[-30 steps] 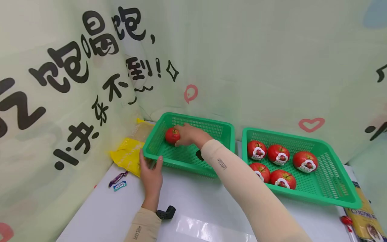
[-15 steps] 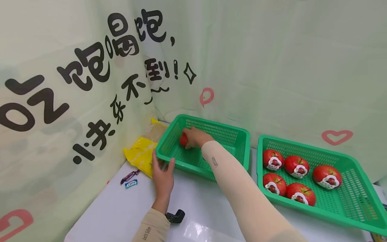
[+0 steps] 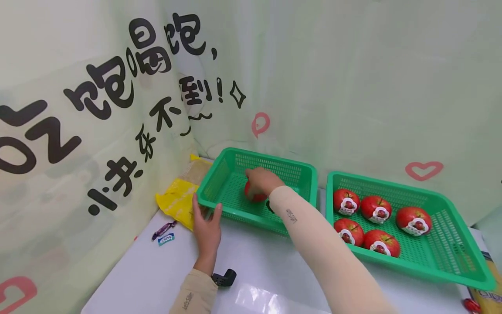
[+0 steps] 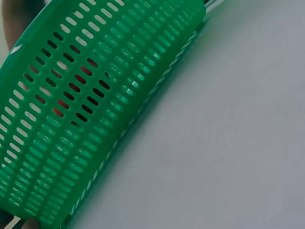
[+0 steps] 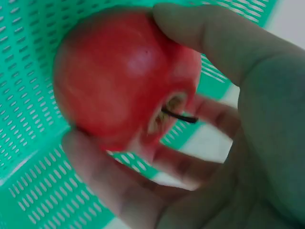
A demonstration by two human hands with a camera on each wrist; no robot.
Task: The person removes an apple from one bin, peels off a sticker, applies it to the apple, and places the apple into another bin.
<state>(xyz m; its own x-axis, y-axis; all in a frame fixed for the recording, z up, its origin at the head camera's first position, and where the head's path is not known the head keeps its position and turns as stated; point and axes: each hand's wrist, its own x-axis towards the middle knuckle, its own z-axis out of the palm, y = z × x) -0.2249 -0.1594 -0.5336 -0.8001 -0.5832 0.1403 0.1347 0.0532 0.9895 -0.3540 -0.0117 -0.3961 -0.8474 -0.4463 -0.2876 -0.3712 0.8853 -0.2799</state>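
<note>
Apple being set into the left basket.
Right hand (image 3: 262, 181) fingers curled round the apple (image 5: 121, 71); left hand (image 3: 206, 224), fingers spread, steadied the left basket (image 3: 219, 181); release looked due next.

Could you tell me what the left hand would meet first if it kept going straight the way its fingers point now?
Nothing lies between: the left hand already rests with its fingers at the near left corner of the left green basket. Pushing straight on, it would press that basket wall first; the apple in the right hand sits farther in, probably right of that line.
</note>
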